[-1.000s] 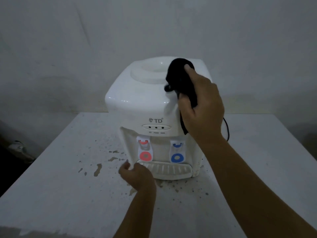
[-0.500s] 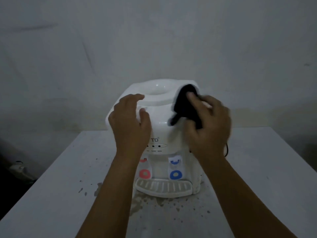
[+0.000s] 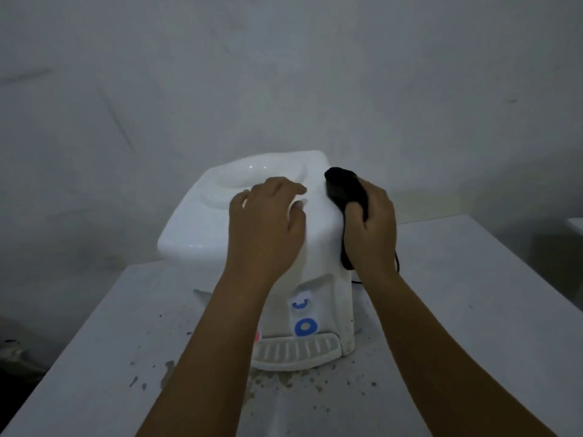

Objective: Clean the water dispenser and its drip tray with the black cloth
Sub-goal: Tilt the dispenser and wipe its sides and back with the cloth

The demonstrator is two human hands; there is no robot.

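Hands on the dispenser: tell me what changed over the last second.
The left hand left the drip tray and now rests on top of the water dispenser. The right hand carried the black cloth from the top onto the right side. Its grip is unchanged.

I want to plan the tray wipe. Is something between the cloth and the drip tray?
Nothing visible blocks it. The right hand holds the cloth against the dispenser's upper right side; the tray lies uncovered at the front base. The left hand rests on top, its forearm beside the tray.
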